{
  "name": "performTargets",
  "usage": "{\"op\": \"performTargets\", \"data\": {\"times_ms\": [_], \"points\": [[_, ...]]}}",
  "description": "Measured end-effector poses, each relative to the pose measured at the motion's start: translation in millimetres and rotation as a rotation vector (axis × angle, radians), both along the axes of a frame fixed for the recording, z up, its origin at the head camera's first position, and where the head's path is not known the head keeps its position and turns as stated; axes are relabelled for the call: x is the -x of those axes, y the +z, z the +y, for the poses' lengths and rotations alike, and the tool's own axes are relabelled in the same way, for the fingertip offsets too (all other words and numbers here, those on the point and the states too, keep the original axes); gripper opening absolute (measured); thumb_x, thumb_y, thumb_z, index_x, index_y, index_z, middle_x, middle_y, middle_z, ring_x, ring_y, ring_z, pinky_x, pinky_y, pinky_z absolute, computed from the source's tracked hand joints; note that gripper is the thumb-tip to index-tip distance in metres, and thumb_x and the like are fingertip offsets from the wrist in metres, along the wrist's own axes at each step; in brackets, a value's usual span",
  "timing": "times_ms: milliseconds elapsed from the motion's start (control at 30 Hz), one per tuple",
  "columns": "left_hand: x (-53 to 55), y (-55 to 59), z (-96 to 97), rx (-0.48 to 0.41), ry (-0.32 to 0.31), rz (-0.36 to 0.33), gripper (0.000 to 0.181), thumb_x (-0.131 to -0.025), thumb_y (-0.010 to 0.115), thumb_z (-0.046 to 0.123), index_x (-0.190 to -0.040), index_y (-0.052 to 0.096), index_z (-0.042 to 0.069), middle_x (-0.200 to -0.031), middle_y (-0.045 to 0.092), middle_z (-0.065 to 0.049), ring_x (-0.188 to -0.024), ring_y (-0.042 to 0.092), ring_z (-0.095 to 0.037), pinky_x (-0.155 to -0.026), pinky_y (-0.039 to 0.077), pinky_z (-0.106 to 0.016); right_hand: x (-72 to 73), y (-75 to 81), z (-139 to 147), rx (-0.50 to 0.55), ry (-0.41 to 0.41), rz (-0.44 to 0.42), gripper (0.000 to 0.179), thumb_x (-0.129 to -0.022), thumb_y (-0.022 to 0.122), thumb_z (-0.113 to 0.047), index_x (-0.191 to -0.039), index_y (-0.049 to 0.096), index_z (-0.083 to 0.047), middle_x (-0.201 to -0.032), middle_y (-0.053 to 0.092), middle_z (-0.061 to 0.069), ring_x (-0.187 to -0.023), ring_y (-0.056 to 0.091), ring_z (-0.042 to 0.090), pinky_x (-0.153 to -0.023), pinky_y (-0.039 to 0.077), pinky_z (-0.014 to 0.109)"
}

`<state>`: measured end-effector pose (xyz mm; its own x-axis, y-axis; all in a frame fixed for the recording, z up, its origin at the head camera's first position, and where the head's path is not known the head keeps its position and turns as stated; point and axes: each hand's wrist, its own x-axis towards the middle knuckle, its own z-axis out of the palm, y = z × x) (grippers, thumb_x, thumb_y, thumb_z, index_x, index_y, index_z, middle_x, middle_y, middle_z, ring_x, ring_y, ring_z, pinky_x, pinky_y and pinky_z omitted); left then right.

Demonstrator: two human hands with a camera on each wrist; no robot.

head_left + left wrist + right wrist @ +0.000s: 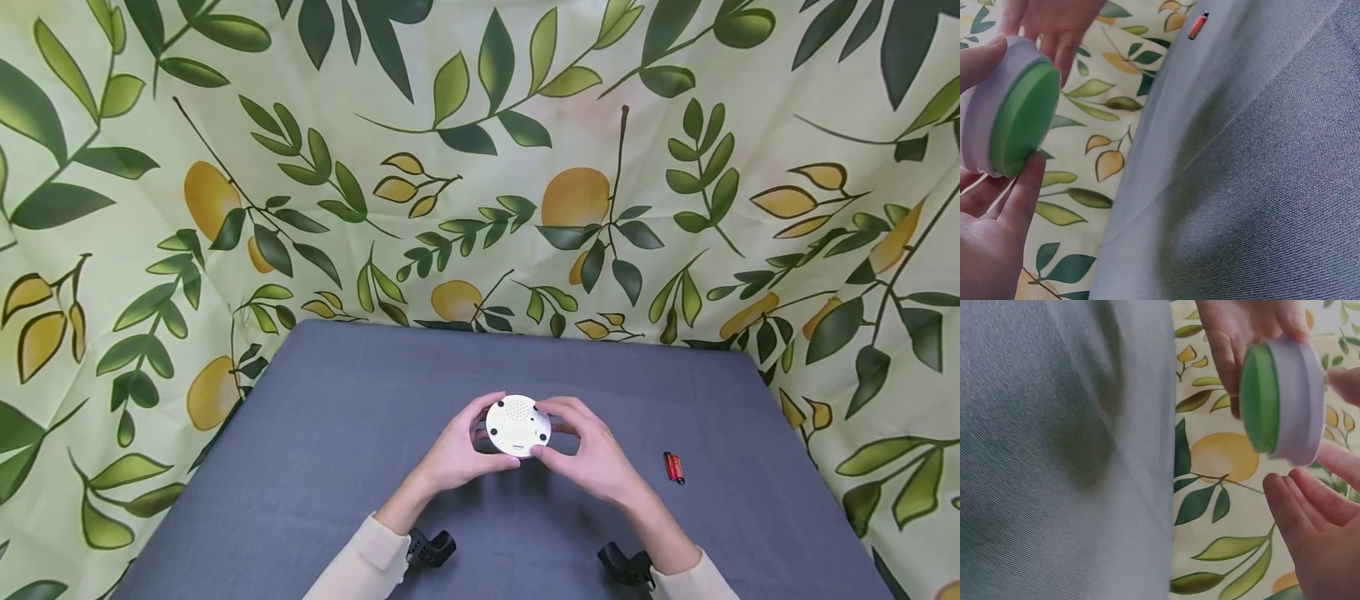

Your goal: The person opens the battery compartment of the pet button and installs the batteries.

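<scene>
A round white device (517, 427) with a green face (1025, 119) is held up over the table. Its white underside, with small dark feet, a cluster of tiny holes and a slot, shows in the head view. My left hand (457, 450) grips its left side, thumb below and fingers above. From the right, my right hand (592, 454) holds the rim between thumb and fingers. In the right wrist view, some fingers (1297, 500) of that hand stand just off the device's edge.
Two red batteries (674, 468) lie side by side on the grey cloth-covered table (360, 392), to the right of my right hand. A leaf-and-fruit patterned cloth (480, 192) hangs behind and around the table's sides.
</scene>
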<state>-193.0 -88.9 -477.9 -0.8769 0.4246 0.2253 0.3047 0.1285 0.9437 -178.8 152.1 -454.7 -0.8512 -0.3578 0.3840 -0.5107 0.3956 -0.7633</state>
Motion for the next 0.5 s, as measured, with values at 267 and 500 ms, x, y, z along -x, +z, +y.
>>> {"op": "performTargets", "data": {"times_ms": [267,500], "points": [[-0.6,-0.2,2.7,0.03,-0.008,0.011,0.087,-0.078,0.09,0.014,-0.151,0.043,0.004,-0.142,0.053,-0.01,-0.117,0.058,-0.019,-0.101,0.052,-0.038,-0.5,13.9,-8,-0.275,-0.04,0.142,0.044,-0.08,0.085,-0.022,-0.12,0.071,-0.009,-0.127,0.062,0.004,-0.115,0.059,0.023,-0.09,0.056,0.042],[-1.3,-0.7,4.1,0.051,-0.006,0.034,0.086,-0.077,0.09,0.015,-0.15,0.045,0.008,-0.141,0.053,-0.008,-0.116,0.058,-0.019,-0.101,0.053,-0.04,0.1,18.9,-10,-0.393,-0.047,0.156,0.039,-0.081,0.084,-0.029,-0.114,0.074,-0.009,-0.126,0.064,0.007,-0.118,0.057,0.026,-0.092,0.055,0.047]]}}
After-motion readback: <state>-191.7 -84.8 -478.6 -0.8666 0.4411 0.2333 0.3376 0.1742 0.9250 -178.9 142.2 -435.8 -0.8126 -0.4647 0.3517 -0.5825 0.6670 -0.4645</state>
